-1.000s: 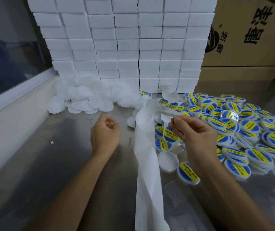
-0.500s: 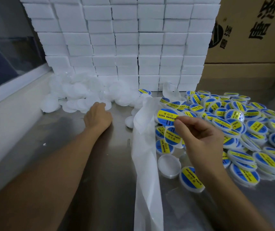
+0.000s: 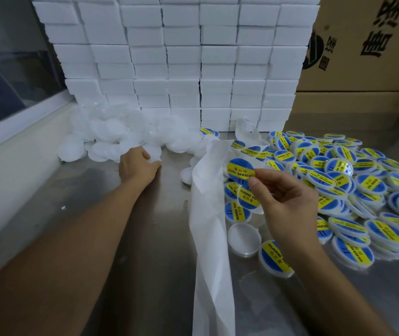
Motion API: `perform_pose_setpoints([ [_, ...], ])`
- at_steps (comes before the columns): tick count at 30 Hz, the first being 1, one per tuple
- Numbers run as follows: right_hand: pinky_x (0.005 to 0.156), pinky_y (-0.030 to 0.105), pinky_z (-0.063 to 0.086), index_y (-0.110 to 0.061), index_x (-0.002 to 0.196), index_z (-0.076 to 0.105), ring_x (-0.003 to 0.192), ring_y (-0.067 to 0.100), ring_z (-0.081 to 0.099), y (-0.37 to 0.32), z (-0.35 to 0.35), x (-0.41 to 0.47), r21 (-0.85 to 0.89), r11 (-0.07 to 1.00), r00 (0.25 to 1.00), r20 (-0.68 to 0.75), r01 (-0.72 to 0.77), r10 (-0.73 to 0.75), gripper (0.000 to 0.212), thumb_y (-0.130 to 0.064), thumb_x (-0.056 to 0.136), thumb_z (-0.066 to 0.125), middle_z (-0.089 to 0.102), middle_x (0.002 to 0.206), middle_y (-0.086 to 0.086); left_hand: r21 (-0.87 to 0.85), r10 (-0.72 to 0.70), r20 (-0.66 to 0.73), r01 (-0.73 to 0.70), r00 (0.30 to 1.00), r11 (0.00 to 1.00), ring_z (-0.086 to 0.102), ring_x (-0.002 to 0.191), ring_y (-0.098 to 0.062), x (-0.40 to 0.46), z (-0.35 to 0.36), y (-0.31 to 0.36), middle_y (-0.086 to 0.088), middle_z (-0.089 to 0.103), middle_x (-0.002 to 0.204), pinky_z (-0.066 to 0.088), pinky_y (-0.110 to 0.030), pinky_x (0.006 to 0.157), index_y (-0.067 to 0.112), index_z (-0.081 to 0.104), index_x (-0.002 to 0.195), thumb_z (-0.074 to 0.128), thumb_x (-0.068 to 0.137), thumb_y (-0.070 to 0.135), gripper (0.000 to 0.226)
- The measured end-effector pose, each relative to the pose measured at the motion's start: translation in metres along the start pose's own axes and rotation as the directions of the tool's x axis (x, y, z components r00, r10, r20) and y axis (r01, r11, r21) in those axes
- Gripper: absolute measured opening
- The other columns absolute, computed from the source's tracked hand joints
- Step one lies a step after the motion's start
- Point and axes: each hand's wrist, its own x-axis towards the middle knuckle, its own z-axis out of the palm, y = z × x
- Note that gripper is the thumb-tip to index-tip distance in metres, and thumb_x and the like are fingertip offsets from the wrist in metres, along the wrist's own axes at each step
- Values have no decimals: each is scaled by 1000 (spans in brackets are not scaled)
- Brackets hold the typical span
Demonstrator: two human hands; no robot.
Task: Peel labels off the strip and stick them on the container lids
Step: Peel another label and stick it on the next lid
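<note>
My right hand [image 3: 283, 202] pinches a round blue-and-yellow label [image 3: 239, 169] by its edge and holds it in the air over the white backing strip [image 3: 209, 214], which trails toward me down the steel table. My left hand [image 3: 136, 164] is stretched out to the heap of plain white lids [image 3: 111, 134] at the back left, its fingers curled round one white lid [image 3: 153, 163] at the heap's near edge. A bare white lid [image 3: 243, 237] lies beside the strip.
A big pile of labelled lids [image 3: 339, 180] covers the right of the steel table [image 3: 133, 238]. A wall of stacked white boxes [image 3: 181, 64] stands at the back, cardboard cartons [image 3: 368, 57] at the back right, a window ledge [image 3: 12, 146] on the left.
My right hand peeled a label off the strip and now holds it free. My left hand moved forward from the table's middle to the white lid heap and took hold of a lid.
</note>
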Motion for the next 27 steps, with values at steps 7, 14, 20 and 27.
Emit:
perform_pose_setpoints([
  [7,64,24,54,-17,89,74,74,14,68,1,1,-2,-48,999,999,35,7,-6,10,-9,83,74,67,102,8,-205,-27,9,28,1000,978,57,95,-18,-28,-8,-12,-2,64,110,42,-24,74,20,57,100,88,63,36,50],
  [14,56,32,55,-28,109,66,66,28,64,-9,5,-8,-4,999,998,46,-37,37,26,-14,88,70,67,86,0,-572,-32,42,50,999,819,69,77,-5,-92,-27,-15,6,70,90,58,-26,71,27,61,84,92,54,27,43],
  [20,65,35,58,-26,124,53,71,34,68,-11,14,-18,24,999,989,145,-28,24,44,-11,87,71,71,86,5,-631,107,-138,-171,985,756,68,77,-4,-134,-47,-1,29,62,104,54,-29,60,38,56,97,85,64,36,44],
  [27,78,41,57,-37,129,45,88,14,70,-6,20,-24,-92,994,975,216,64,-43,58,-23,82,76,73,93,-5,-245,596,-422,-719,683,650,58,89,-10,-164,-43,18,9,57,119,46,-12,68,16,50,126,76,78,38,58],
])
